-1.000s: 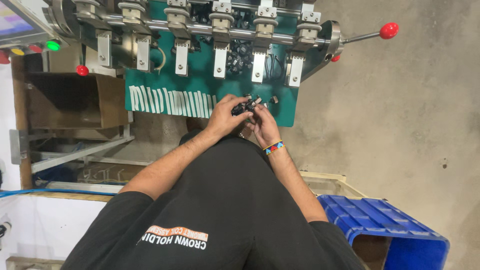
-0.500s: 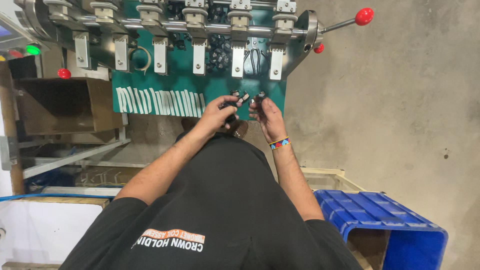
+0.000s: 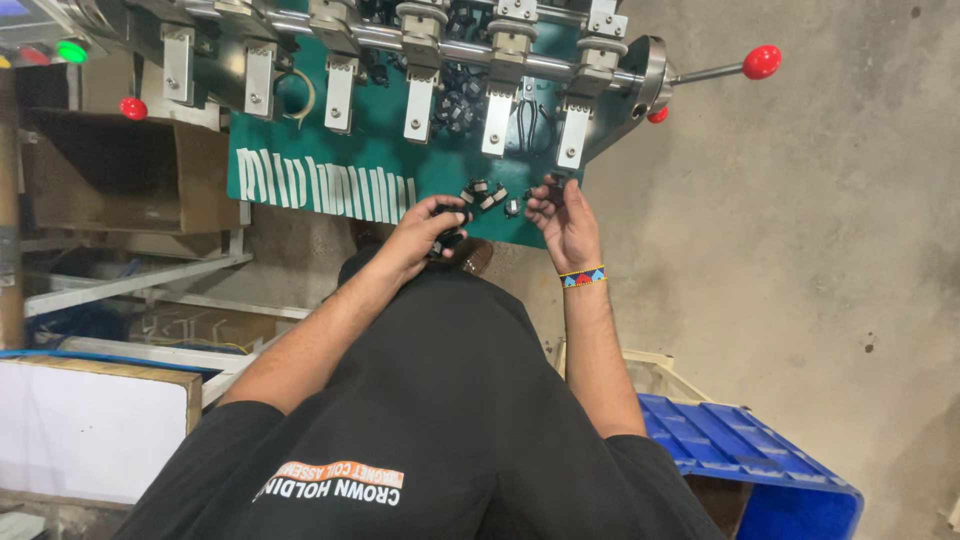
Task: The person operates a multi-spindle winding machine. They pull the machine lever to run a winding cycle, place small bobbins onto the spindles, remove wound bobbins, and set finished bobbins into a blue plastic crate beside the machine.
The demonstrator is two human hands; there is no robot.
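- Blue plastic crate (image 3: 745, 460), near right: contents hidden. Cardboard box (image 3: 120, 175), left: looks dark inside.
- Left hand (image 3: 425, 232) clamped on small black parts (image 3: 447, 240) at green board (image 3: 380, 165) edge.
- Right hand (image 3: 565, 215), fingers loosely curled, touching loose black pieces (image 3: 487, 196).
- Hands were together half a second ago; now apart.
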